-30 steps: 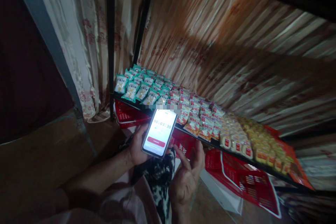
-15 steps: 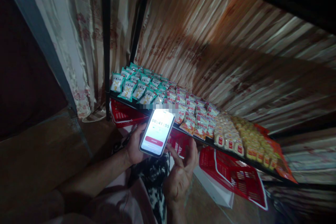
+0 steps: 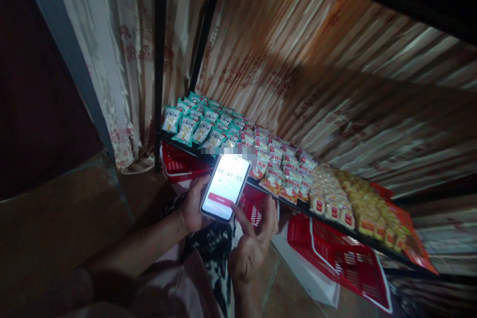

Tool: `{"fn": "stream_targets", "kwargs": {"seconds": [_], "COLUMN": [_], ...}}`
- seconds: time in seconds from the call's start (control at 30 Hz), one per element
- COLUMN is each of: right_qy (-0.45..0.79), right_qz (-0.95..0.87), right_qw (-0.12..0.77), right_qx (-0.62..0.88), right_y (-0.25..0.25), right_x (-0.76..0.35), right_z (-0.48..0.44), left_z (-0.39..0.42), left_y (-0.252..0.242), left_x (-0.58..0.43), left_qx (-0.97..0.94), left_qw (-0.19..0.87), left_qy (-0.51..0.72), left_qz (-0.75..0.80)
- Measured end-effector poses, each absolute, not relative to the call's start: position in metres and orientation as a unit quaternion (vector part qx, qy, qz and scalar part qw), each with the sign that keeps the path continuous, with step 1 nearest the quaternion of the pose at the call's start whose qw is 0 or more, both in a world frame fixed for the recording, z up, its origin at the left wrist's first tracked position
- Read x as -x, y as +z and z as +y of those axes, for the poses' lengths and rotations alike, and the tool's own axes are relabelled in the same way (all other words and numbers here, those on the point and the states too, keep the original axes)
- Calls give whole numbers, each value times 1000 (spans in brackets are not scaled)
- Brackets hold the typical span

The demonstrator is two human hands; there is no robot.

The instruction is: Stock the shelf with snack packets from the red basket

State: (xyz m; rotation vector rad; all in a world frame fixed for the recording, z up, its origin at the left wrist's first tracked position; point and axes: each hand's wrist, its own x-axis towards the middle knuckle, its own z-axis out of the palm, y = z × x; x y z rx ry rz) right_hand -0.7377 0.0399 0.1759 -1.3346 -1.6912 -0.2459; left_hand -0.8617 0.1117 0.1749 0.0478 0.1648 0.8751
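My left hand (image 3: 194, 207) grips a smartphone (image 3: 228, 184) by its left side, screen up and brightly lit. The screen reads 00:41:55, with a red button lower down. The index fingertip of my right hand (image 3: 249, 251) is at the button's lower right edge; whether it presses the glass cannot be made out. The other fingers of that hand are apart and hold nothing. Just beyond the phone, a dark shelf (image 3: 182, 144) carries rows of green-and-white snack packets (image 3: 204, 130) and red-and-white snack packets (image 3: 290, 181).
Packets of round pale snacks (image 3: 331, 198), yellow packets (image 3: 376, 218) and an orange bag (image 3: 415, 241) fill the shelf's right end. Red baskets (image 3: 354, 263) stand below, near a white box (image 3: 309, 268). Pleated curtains (image 3: 290, 59) hang behind; a dark post (image 3: 160, 49) rises left.
My right index finger has moved up and left onto the edge of the phone's red button. The view has shifted slightly, so the shelf appears further right.
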Motion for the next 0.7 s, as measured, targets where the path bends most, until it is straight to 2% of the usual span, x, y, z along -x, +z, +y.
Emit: {"fn": "stream_targets", "kwargs": {"seconds": [0.37,0.53,0.7], "right_qy": [-106,-104,-25], "right_qz": [-689,-667,-606], "right_qw": [465,500,538], "right_qx": [546,542,585], "right_y": [176,173,165], "right_x": [738,736,733], "right_z": [40,40,45], "left_z": [112,112,110], "left_y": [174,174,179], "left_x": [863,862,864], "left_qx": [-31,-31,-37], "left_qw": [893,900,901], "left_qy": [441,432,432], "left_qz": [82,50,32]}}
